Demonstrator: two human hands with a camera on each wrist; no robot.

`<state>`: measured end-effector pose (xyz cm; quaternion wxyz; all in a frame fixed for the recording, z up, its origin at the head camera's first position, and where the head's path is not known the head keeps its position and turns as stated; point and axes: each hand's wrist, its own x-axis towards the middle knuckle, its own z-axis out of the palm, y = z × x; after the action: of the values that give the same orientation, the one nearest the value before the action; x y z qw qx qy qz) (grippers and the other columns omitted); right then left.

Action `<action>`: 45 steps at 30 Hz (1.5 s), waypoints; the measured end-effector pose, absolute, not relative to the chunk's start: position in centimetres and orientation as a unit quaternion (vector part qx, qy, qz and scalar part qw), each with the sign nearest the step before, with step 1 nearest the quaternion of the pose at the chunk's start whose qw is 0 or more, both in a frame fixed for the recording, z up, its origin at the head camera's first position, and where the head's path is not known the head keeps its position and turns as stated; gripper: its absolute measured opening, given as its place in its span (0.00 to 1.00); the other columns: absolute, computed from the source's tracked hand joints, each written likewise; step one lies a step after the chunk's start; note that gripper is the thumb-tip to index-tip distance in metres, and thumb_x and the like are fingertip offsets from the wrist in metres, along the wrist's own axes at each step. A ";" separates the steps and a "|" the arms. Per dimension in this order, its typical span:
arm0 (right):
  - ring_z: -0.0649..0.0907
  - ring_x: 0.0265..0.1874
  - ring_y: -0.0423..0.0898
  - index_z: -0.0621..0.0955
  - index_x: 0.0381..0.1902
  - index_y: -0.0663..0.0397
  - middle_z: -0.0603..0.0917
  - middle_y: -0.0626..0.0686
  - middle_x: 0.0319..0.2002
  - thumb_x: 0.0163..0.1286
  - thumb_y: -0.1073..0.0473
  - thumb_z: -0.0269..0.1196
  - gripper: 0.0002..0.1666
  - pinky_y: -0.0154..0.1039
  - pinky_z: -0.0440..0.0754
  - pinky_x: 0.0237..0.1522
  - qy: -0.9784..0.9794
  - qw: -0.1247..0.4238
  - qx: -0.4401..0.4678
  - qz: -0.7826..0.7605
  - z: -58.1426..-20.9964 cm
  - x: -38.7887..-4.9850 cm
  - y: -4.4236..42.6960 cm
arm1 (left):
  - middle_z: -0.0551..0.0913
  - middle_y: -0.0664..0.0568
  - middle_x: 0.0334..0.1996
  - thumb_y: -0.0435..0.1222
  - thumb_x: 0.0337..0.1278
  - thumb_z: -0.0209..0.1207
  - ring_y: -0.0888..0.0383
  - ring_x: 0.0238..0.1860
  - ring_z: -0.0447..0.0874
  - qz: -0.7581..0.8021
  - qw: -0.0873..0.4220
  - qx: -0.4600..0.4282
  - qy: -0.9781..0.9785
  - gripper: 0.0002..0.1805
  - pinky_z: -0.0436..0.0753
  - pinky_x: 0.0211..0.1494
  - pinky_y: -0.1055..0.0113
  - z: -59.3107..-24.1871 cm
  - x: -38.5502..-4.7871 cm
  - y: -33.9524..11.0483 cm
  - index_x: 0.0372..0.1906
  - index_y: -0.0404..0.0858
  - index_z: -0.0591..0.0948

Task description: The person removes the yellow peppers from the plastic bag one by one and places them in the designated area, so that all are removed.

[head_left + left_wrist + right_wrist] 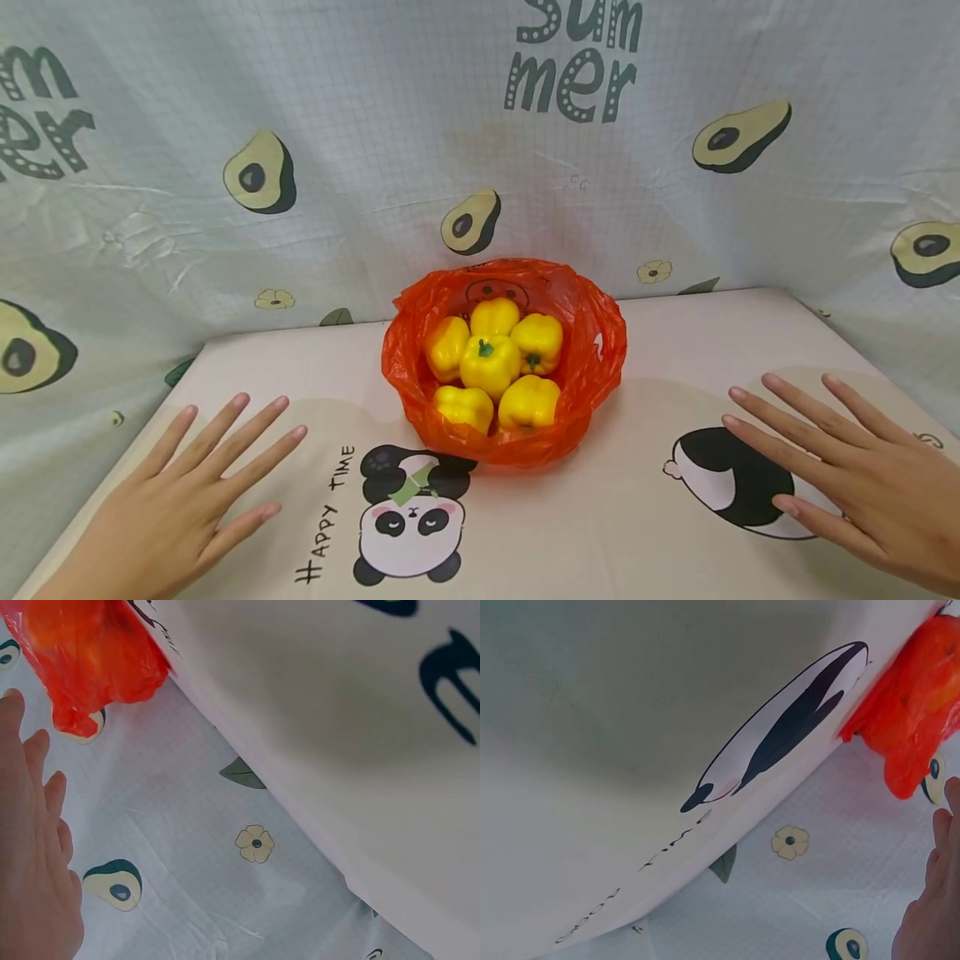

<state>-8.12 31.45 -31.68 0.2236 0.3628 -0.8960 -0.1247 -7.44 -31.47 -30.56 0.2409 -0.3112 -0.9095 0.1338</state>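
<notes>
A red plastic bag (420, 408) stands on the table with its mouth spread wide. Inside it lie several yellow bell peppers (491, 365), one showing a green stem on top. My left hand (180, 500) is held over the left side of the table, fingers straight and spread, holding nothing. On the right, my right hand (862, 475) is likewise spread flat and holds nothing. Both hands are apart from the bag. The left wrist view shows the bag (97, 652) beyond the left fingers; in the right wrist view the bag (915, 690) appears beyond the right fingers.
The pale table cover (600, 533) carries a printed panda (411, 537) and the words "Happy Time". Behind the table hangs a light curtain (360, 125) printed with avocados and flowers, close to the table's back edge.
</notes>
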 end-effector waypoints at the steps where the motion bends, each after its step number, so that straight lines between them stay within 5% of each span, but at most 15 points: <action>1: 0.38 0.81 0.52 0.47 0.83 0.36 0.38 0.43 0.83 0.63 0.23 0.59 0.60 0.63 0.30 0.77 -0.897 0.221 0.362 -0.125 -31.7 -8.1 31.5 | 0.43 0.59 0.83 0.68 0.71 0.38 0.53 0.82 0.31 0.133 0.241 -0.312 -0.909 0.41 0.34 0.81 0.46 -30.6 -7.4 -31.5 0.82 0.61 0.48; 26: 0.39 0.81 0.51 0.48 0.83 0.36 0.41 0.45 0.83 0.63 0.23 0.59 0.60 0.64 0.32 0.77 -0.894 0.226 0.367 -0.126 -31.8 -8.3 31.6 | 0.42 0.60 0.83 0.69 0.73 0.30 0.56 0.82 0.30 0.129 0.246 -0.316 -0.907 0.39 0.34 0.82 0.47 -30.6 -7.5 -31.0 0.82 0.61 0.46; 38: 0.38 0.81 0.50 0.50 0.83 0.34 0.41 0.44 0.83 0.62 0.24 0.59 0.59 0.63 0.32 0.77 -0.898 0.223 0.359 -0.124 -31.9 -8.4 31.5 | 0.38 0.58 0.83 0.70 0.64 0.47 0.55 0.81 0.23 0.158 0.201 -0.295 -0.921 0.47 0.29 0.81 0.46 -30.4 -7.4 -30.3 0.82 0.62 0.45; 45: 0.35 0.81 0.47 0.50 0.83 0.31 0.41 0.43 0.83 0.64 0.24 0.58 0.56 0.61 0.30 0.77 -0.906 0.213 0.347 -0.120 -32.3 -8.7 30.7 | 0.40 0.56 0.83 0.71 0.66 0.44 0.50 0.82 0.25 0.165 0.199 -0.305 -0.916 0.46 0.29 0.80 0.43 -29.6 -7.5 -29.4 0.83 0.61 0.45</action>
<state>-8.69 30.74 -32.25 0.2126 0.3468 -0.9056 -0.1199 -7.48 -29.41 -29.62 0.1994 -0.3055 -0.9163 0.1652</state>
